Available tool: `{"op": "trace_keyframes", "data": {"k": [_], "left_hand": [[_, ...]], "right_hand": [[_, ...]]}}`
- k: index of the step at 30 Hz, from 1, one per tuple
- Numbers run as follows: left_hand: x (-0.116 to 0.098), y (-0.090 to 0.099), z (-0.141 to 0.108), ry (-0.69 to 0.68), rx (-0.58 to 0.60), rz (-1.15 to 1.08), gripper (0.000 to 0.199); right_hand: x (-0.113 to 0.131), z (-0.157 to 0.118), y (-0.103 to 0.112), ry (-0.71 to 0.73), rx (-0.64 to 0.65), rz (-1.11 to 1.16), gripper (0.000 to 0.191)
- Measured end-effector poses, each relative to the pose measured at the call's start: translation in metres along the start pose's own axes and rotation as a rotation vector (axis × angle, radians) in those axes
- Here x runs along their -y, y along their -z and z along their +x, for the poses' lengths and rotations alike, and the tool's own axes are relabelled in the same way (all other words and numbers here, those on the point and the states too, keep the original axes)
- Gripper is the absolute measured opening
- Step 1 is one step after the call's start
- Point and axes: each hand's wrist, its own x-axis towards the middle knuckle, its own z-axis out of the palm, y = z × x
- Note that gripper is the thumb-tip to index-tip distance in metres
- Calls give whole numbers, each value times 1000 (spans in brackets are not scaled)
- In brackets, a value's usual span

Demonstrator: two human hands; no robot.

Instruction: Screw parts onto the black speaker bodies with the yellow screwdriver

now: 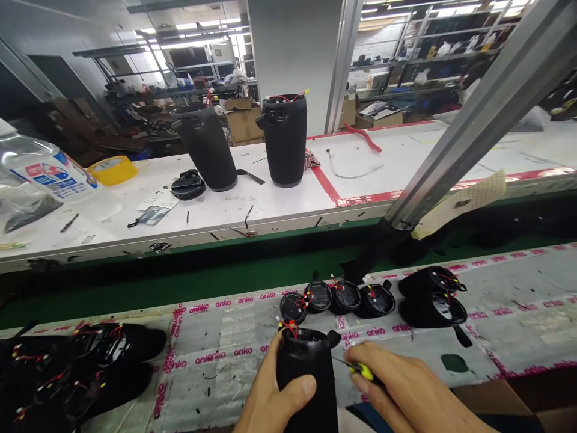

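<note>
My left hand (pixel 283 391) is wrapped round a black cylindrical housing (pixel 311 379) standing upright at the bottom centre, with red wires showing at its open top. In my right hand (pixel 401 379) is a small screwdriver (pixel 363 370) with a yellow and black handle. Its thin shaft points left, toward the upper right side of the housing, beside a black strap tab (pixel 334 338). Whether the tip touches the housing I cannot tell.
Several wired round black parts (pixel 345 296) line the bench beyond my hands. Two black housings (pixel 433 300) lie at the right, several more (pixel 121 367) at the left. On the raised white shelf (pixel 279 201) stand two upright housings (pixel 286 141), yellow tape (pixel 112 171) and a bottle (pixel 45 168).
</note>
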Motion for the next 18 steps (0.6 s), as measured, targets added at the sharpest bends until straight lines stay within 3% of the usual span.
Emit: {"op": "trace_keyframes", "data": {"k": [6, 11, 18], "left_hand": [[-9, -3, -3, -68, 33, 130, 79], [-3, -1, -3, -73, -70, 170, 85], [3, 0, -3, -86, -107, 220, 91]], "right_hand": [[0, 26, -11, 243, 63, -310, 12], [0, 25, -17, 268, 114, -423, 11], [-1, 20, -18, 272, 119, -450, 20]]}}
